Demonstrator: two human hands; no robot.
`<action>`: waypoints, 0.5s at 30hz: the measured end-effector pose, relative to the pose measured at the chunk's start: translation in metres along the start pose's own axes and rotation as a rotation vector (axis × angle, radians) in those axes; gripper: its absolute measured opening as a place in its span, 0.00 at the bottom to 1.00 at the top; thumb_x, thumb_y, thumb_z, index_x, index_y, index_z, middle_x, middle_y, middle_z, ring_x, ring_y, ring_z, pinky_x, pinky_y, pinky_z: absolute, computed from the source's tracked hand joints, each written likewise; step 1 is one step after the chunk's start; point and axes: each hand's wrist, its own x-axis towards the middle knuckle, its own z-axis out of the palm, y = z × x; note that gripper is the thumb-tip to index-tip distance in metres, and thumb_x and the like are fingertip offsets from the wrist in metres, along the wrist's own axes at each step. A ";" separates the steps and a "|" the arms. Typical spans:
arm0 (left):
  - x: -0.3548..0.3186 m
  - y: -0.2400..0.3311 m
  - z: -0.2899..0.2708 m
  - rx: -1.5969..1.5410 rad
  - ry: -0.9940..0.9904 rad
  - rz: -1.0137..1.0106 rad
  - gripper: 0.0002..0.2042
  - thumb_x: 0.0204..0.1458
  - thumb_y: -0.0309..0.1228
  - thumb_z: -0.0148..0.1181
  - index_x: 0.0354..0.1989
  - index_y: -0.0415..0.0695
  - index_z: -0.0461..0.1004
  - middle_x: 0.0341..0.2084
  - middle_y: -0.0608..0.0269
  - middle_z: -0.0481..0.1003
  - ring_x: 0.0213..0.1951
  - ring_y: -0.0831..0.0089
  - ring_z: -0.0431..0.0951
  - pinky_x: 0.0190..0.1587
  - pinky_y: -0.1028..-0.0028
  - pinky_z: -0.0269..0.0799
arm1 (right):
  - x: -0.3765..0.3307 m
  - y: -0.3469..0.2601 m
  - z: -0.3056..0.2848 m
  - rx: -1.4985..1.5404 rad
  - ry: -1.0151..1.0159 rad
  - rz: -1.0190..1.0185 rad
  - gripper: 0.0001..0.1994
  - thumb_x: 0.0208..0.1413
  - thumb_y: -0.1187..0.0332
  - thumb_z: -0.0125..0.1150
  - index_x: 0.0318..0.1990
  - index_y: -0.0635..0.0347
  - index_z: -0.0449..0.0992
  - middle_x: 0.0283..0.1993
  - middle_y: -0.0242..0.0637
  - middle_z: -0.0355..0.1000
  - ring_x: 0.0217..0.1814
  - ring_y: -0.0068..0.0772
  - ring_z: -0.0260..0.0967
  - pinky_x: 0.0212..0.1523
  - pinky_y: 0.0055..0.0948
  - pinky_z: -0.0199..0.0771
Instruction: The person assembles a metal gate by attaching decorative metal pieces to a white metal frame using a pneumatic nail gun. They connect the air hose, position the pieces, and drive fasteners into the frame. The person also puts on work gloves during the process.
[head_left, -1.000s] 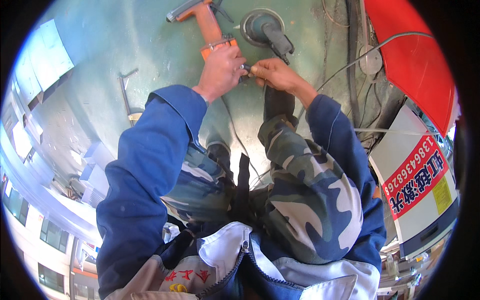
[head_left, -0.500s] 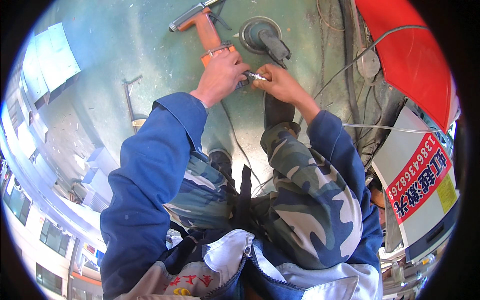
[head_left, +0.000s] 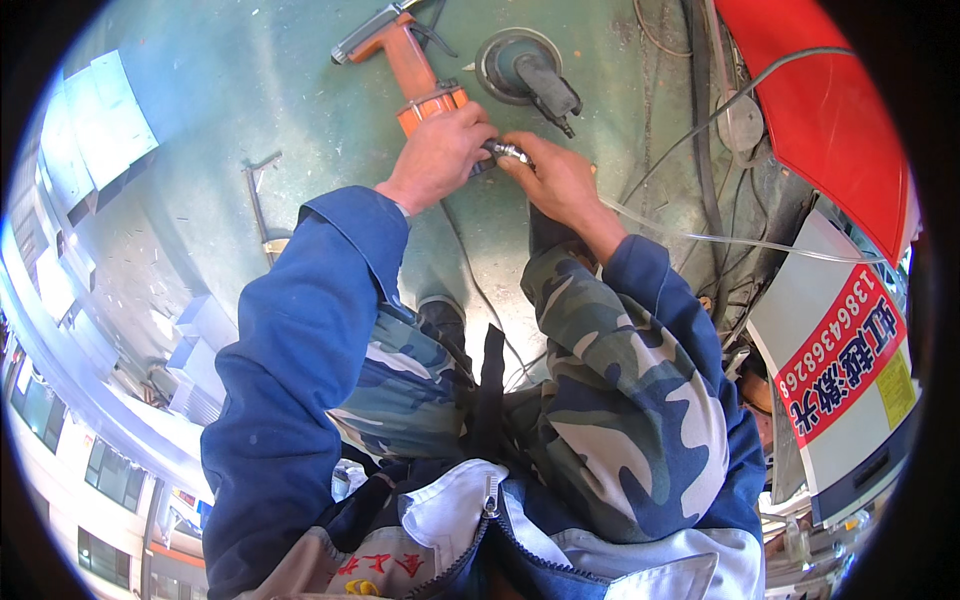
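On the green floor lies an orange air rivet gun point(head_left: 407, 62), its nose pointing to the far left. My left hand point(head_left: 438, 155) is closed around the base of the gun, which partly hides behind the fingers. A silver air hose coupling point(head_left: 512, 153) meets the dark fitting at that base. My right hand point(head_left: 562, 182) wraps its fingers round the coupling; whether the two are locked together I cannot tell. A clear air hose point(head_left: 655, 226) runs off to the right from behind my right wrist. Just beyond the hands sits a round disc sander point(head_left: 515, 68), touched by neither hand.
A clamp-like metal bar point(head_left: 258, 205) lies to the left. Cables and a dark hose point(head_left: 700, 150) run along the floor at right, beside a red panel point(head_left: 830, 120) and a white board point(head_left: 800, 300). Metal boxes point(head_left: 105, 125) stand far left. A cord point(head_left: 465, 260) passes between my legs.
My right hand has shifted slightly left and now covers more of the coupling. The clear hose shows closer to my wrist. My left hand and the rivet gun have barely moved.
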 end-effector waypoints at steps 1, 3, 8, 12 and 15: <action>0.000 0.000 0.000 0.003 -0.005 0.006 0.13 0.44 0.26 0.68 0.40 0.41 0.79 0.37 0.57 0.73 0.41 0.55 0.78 0.43 0.60 0.76 | 0.000 0.001 0.001 -0.006 -0.009 0.024 0.16 0.60 0.55 0.63 0.49 0.55 0.75 0.38 0.45 0.79 0.39 0.53 0.77 0.36 0.47 0.74; 0.000 0.000 0.000 0.007 -0.008 0.016 0.13 0.44 0.26 0.68 0.40 0.41 0.79 0.37 0.57 0.73 0.40 0.55 0.78 0.43 0.60 0.76 | 0.000 0.004 0.001 -0.017 -0.027 0.070 0.16 0.60 0.56 0.63 0.47 0.57 0.75 0.35 0.47 0.78 0.37 0.55 0.77 0.35 0.48 0.74; -0.002 -0.003 0.001 0.027 -0.022 0.020 0.13 0.44 0.26 0.68 0.40 0.42 0.80 0.36 0.57 0.72 0.40 0.55 0.78 0.41 0.61 0.76 | 0.001 0.008 0.004 -0.050 -0.033 0.013 0.15 0.60 0.58 0.63 0.43 0.61 0.74 0.31 0.50 0.77 0.34 0.59 0.75 0.34 0.52 0.71; -0.002 -0.005 0.004 0.031 -0.018 0.031 0.12 0.43 0.26 0.68 0.39 0.42 0.80 0.35 0.56 0.72 0.38 0.55 0.78 0.40 0.60 0.76 | 0.003 0.008 0.003 -0.049 -0.062 -0.016 0.14 0.60 0.59 0.63 0.42 0.61 0.74 0.30 0.50 0.76 0.34 0.60 0.75 0.33 0.54 0.70; -0.001 -0.006 0.005 0.009 0.008 0.049 0.11 0.42 0.25 0.69 0.37 0.42 0.80 0.35 0.57 0.72 0.37 0.55 0.78 0.39 0.60 0.76 | 0.004 0.012 0.005 -0.051 -0.058 -0.028 0.14 0.59 0.59 0.63 0.41 0.61 0.73 0.30 0.51 0.76 0.33 0.60 0.74 0.33 0.54 0.70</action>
